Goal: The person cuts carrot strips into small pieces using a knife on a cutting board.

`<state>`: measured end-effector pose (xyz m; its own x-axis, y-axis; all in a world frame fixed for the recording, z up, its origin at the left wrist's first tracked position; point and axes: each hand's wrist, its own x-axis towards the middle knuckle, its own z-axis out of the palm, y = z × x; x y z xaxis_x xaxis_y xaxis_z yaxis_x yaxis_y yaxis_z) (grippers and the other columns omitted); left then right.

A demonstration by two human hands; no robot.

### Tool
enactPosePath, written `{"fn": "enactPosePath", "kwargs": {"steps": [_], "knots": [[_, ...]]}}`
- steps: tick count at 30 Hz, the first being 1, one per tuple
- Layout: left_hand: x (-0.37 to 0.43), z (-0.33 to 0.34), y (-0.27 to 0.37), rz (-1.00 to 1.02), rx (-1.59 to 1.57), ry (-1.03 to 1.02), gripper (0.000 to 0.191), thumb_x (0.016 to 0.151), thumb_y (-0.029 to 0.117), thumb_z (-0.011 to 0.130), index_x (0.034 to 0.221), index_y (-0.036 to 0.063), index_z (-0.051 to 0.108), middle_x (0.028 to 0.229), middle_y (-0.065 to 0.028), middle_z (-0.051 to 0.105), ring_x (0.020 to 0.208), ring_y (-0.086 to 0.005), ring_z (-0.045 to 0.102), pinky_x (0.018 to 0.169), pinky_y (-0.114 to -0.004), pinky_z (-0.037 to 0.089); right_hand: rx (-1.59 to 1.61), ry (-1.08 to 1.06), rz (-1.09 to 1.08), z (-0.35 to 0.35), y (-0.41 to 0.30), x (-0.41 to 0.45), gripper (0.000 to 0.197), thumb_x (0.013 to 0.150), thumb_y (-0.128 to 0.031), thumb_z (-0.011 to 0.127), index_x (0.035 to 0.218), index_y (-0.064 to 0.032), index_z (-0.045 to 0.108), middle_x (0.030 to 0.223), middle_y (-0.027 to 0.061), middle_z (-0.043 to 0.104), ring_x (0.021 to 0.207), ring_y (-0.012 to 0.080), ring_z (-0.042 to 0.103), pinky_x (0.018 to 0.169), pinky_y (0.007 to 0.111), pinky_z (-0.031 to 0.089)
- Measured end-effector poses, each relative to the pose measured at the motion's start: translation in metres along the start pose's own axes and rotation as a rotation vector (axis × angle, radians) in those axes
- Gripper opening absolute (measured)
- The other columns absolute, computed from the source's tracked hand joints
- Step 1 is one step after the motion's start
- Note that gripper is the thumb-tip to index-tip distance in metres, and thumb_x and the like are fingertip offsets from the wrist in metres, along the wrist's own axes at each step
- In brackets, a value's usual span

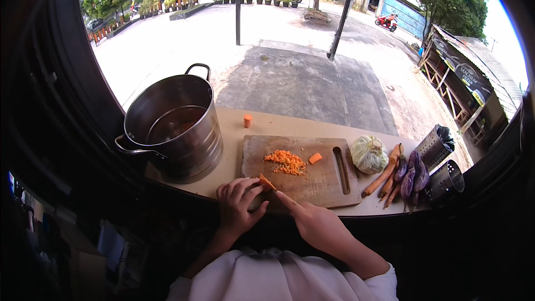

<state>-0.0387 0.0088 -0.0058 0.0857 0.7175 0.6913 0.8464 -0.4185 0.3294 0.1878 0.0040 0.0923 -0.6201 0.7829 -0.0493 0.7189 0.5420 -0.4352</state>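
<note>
On the near left part of a wooden cutting board (322, 184), my left hand (239, 200) presses a carrot piece (266, 182) with its fingertips. My right hand (311, 217) is closed beside it, index finger stretched toward the carrot, in a grip that fits a knife; the tool itself is mostly hidden under the hand. A heap of finely diced carrot (286, 162) lies on the middle of the board. Right of the heap rests a small carrot chunk (315, 158). Behind the board, a short carrot stub (248, 121) stands upright on the counter.
A large steel pot (196, 150) stands left of the board. To the right sit a cabbage (369, 154), several carrots (382, 177), purple eggplants (413, 175) and two perforated metal holders (432, 148). The counter (228, 154) ends at an opening onto a paved yard.
</note>
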Motion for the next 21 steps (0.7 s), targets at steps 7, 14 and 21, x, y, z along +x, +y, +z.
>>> {"fn": "enactPosePath", "kwargs": {"steps": [7,14,21], "knots": [[-0.003,0.004,-0.002,0.011,0.023,0.018,0.036,0.09,0.045,0.068,0.112,0.016,0.072,0.122,-0.0006,0.066,0.119,-0.0252,0.059,0.102,-0.047,0.037,0.011,-0.02,-0.027,-0.006,0.001,-0.002,0.071,0.095,-0.008,0.051,0.162,-0.0182,0.03,0.085,0.0181,0.063,0.072,0.0375,0.067,0.066,0.048,0.055],[-0.003,0.004,-0.002,-0.005,0.007,0.023,0.035,0.089,0.044,0.07,0.111,0.0162,0.073,0.121,-0.0006,0.066,0.118,-0.0253,0.06,0.102,-0.047,0.037,-0.01,-0.043,-0.059,-0.002,0.004,0.008,0.074,0.094,-0.005,0.051,0.163,-0.0131,0.026,0.084,0.0188,0.063,0.072,0.037,0.067,0.066,0.048,0.055],[-0.003,0.003,-0.002,0.0,0.004,0.025,0.034,0.087,0.042,0.073,0.11,0.0181,0.073,0.12,-0.0004,0.066,0.118,-0.0236,0.06,0.102,-0.046,0.037,-0.067,-0.061,-0.079,0.0,0.006,0.016,0.08,0.091,-0.002,0.052,0.164,-0.0108,0.022,0.083,0.0188,0.063,0.072,0.0366,0.068,0.065,0.046,0.056]]}}
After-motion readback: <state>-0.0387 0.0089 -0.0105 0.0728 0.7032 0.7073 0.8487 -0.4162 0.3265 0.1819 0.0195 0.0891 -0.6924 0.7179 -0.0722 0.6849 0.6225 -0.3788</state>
